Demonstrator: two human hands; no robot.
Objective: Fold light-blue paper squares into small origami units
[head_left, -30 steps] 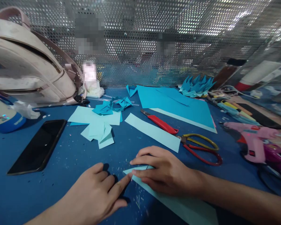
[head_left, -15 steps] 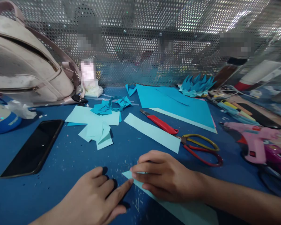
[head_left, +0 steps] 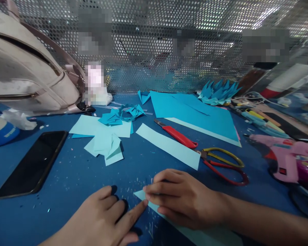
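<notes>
A pale blue paper strip (head_left: 174, 223) lies slantwise on the blue table at the front, its pointed left end showing. My right hand (head_left: 187, 198) rests over it, with bent fingertips pressed together on the paper close to that end; the palm covers much of the strip. My left hand (head_left: 110, 213) is beside it, index finger stretched out so its tip touches the strip's edge next to my right fingers. Its other fingers are loosely curled, holding nothing. Beyond my right hand lie another pale blue strip (head_left: 166, 145), a red-handled cutter (head_left: 179, 136) and scissors (head_left: 224, 164) with yellow and red handles.
Cut pale papers (head_left: 104, 147) and folded blue pieces (head_left: 113, 117) lie left of centre. Behind are blue sheets (head_left: 190, 112) and a spiky folded-paper piece (head_left: 218, 94). A phone (head_left: 33, 164) and a backpack (head_left: 28, 68) stand left; a pink glue gun (head_left: 284, 157) lies right.
The view has shifted slightly. Both hands stay at the strip's pointed end, in nearly the same pose, with my left index finger still touching the paper.
</notes>
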